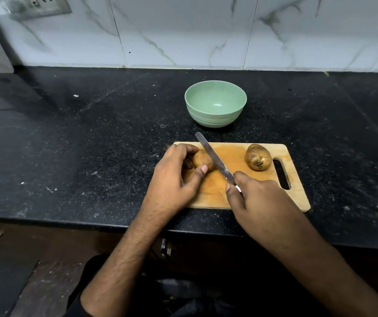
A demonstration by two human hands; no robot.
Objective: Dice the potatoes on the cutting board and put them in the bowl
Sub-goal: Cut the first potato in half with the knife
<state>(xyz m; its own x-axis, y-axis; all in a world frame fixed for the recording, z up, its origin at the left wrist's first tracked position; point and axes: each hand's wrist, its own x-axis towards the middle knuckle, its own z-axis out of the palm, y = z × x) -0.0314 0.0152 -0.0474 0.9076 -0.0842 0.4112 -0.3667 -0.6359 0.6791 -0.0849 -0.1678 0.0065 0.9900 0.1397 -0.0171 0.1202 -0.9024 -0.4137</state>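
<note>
Wooden cutting board (pixel 295 191) bore both firm, roll-prone potatoes: one (pixel 203 160) at its left end was gripped by the left hand (pixel 176 177), while the knife (pixel 214 160) was clasped by the right hand (pixel 259 197) against it, the other potato (pixel 258 157) lying untouched near the board's handle slot.

A black speckled counter (pixel 92 138) meets a white marbled wall (pixel 183 30); a socket plate (pixel 39 5), seemingly, sits top left.
</note>
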